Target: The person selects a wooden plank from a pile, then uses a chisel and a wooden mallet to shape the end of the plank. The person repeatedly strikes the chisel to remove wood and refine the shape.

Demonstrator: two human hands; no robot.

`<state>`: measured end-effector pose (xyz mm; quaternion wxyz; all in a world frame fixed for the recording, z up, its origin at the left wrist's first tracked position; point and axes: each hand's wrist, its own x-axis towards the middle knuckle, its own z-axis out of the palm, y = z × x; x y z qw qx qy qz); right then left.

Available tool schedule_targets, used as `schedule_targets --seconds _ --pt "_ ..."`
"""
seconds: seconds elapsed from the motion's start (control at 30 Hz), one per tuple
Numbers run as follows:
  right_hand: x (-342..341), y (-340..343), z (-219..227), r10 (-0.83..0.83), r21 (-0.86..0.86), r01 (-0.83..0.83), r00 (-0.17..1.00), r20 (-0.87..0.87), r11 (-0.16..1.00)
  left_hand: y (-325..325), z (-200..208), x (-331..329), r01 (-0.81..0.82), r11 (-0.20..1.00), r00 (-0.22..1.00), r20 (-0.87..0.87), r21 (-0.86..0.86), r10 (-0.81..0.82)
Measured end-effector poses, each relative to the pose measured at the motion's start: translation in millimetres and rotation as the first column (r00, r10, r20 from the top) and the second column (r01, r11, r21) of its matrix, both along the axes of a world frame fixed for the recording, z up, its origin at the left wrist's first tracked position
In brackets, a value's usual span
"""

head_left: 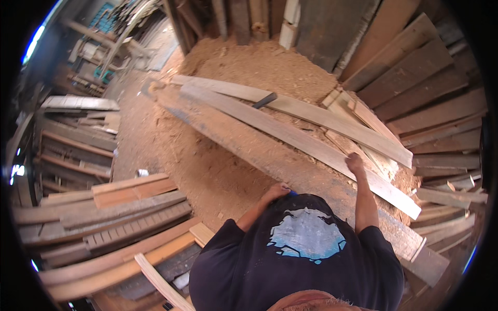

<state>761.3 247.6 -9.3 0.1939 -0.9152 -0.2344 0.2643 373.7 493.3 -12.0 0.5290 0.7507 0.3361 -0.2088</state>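
Observation:
A long pale plank (290, 130) lies slantwise along a thick, dusty timber bench (233, 142). At the far edge of this plank is my right hand (355, 163), its fingers curled closed on it. My left hand (280, 190) is low in front of my dark shirt, beside the near edge of the bench. Its fingers are bent closed, and a small blue thing (293, 193) shows next to them, partly hidden by the shirt. Beyond the first plank rests a second pale plank (321, 119). A dark, narrow handle-like piece (265, 100) lies across the gap between the two planks.
Sawdust (259, 70) is heaped behind the bench. Boards (415, 78) lean along the right side, with offcuts (363, 116) near the second plank. Stacked lumber (119, 212) stands on the left, close to my left arm. More scrap wood (98, 52) fills the far left.

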Motion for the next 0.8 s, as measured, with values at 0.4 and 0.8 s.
schedule_targets --seconds 0.4,0.8 --pt "77.3 217.6 82.5 0.145 -0.226 -0.161 0.985 -0.089 0.961 110.3 43.6 119.4 -0.079 0.996 0.986 0.143 -0.030 0.082" --pt "169.6 342.1 -47.5 0.386 -0.328 -0.478 0.869 -0.309 0.815 88.8 35.8 108.3 -0.374 0.910 0.928 -0.063 -0.178 0.368"
